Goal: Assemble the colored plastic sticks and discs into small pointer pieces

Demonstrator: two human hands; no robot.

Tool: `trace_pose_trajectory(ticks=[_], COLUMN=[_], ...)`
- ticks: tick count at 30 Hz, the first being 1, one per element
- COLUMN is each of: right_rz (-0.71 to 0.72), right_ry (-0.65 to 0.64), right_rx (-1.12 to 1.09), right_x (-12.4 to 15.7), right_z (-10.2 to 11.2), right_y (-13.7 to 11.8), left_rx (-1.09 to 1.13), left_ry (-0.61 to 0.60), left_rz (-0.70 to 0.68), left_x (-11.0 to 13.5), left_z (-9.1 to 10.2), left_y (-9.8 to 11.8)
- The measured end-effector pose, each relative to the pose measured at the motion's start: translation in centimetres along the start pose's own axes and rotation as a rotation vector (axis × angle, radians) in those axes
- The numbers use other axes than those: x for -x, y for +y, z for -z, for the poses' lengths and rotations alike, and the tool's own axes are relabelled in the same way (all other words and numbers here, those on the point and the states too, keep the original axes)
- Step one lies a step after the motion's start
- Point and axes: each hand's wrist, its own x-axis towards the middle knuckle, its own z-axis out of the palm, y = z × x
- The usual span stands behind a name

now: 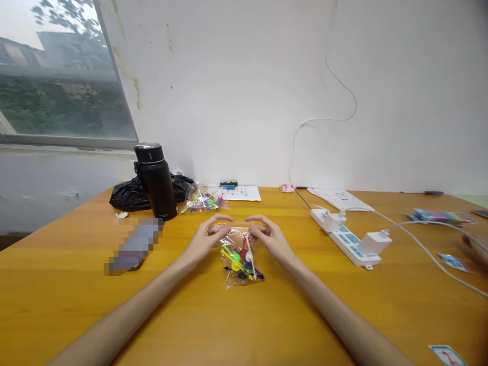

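Note:
Between my hands is a clear plastic bag (pixel 227 278) with several coloured plastic spinner arrows (pixel 236 259) inside: green, yellow, red, white, blue and black. My left hand (pixel 209 235) pinches the bag's upper left corner between thumb and fingers, with the index finger stretched out above it. On the other side, my right hand (pixel 271 238) grips the upper right corner in the same way. The bag's lower part hangs toward me, close over the wooden table (pixel 183 325); whether it touches the wood I cannot tell.
Left stand a black bottle (pixel 155 185), a black plastic bag (pixel 127 195) and a pixelated phone (pixel 135 249). Behind my hands lies another bag of arrows (pixel 202 201) beside a paper sheet (pixel 246 193). A power strip (pixel 345 239) with cables sits right. Another person's blurred hand (pixel 475 248) shows at the right edge.

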Motion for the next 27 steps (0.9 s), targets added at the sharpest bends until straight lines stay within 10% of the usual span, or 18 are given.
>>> trace_pose_trajectory(ticks=[27], right_rz=[0.025], right_ry=[0.073], right_rx=[0.088], right_x=[0.3], right_z=[-0.4], right_y=[-0.3], left_rx=[-0.105], left_ry=[0.013], left_rz=[-0.053], left_x=[0.1], left_z=[-0.1], left_y=[0.0])
